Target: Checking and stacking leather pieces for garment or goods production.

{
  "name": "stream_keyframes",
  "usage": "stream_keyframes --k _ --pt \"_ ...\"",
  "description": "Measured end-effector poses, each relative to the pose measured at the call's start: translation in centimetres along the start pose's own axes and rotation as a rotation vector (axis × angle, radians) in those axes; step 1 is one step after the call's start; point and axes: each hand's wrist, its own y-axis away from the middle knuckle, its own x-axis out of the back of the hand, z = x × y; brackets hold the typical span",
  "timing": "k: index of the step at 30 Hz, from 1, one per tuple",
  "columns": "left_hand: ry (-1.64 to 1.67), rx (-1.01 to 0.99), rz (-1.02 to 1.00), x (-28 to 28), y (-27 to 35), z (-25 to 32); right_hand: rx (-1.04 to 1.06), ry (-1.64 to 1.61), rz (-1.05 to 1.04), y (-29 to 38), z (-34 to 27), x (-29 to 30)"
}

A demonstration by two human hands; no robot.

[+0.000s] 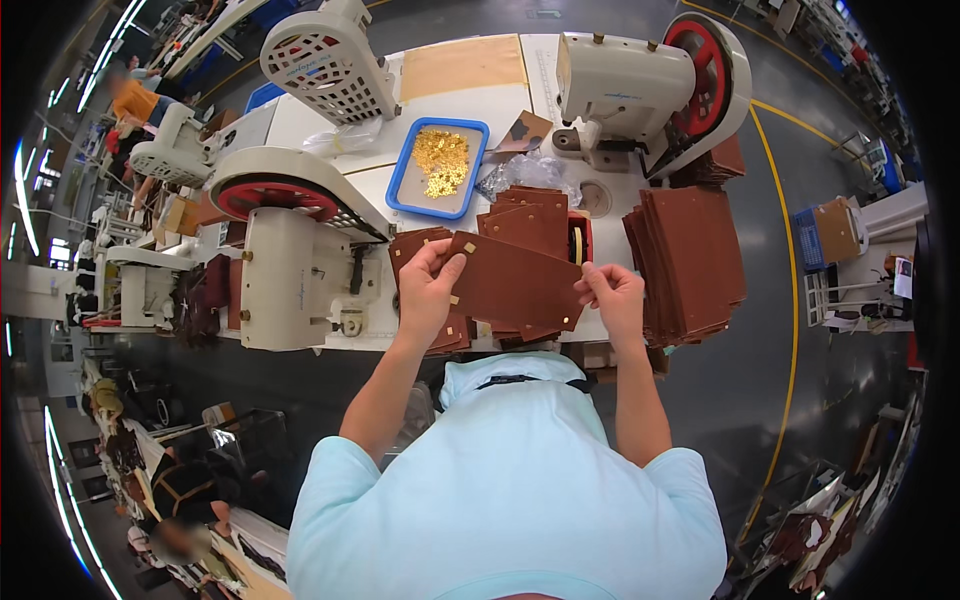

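Observation:
My left hand (429, 289) pinches a brown leather-like panel (517, 281) by its left edge, thumb on top. Small gold-coloured squares sit at that edge, and a gold piece shows at the lower right corner. At the panel's upper right corner are the closed fingertips of my right hand (613, 295); their exact hold is partly hidden. Under the raised panel lie a middle stack of similar panels (536, 206) and a left stack (450, 337), both with gold pieces at corners. A blue-rimmed tray (391, 187) beyond holds many small gold-coloured metal pieces (442, 161).
White machines with red wheels stand left (281, 277) and back right (626, 79); another machine (326, 64) is at the back left. A tall stack of brown panels (694, 262) rises at the right. Clear plastic bags (532, 176) lie behind the middle stack, near a red container (587, 251).

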Motion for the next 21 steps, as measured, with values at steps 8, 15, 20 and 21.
stream_keyframes --k 8,15,20,21 --pt "-0.788 0.206 -0.096 7.0 -2.9 -12.6 0.200 1.240 0.175 -2.4 12.7 4.5" --pt "-1.203 -0.248 -0.210 0.0 -2.8 -10.0 0.388 1.371 0.153 -3.1 13.5 2.7" --pt "-1.155 -0.484 -0.558 -6.2 -3.5 -10.3 0.290 1.411 0.031 -2.9 13.3 2.2" --pt "-1.154 -0.485 -0.567 -7.0 -3.7 -10.5 0.282 1.411 0.036 -2.9 13.5 2.0"
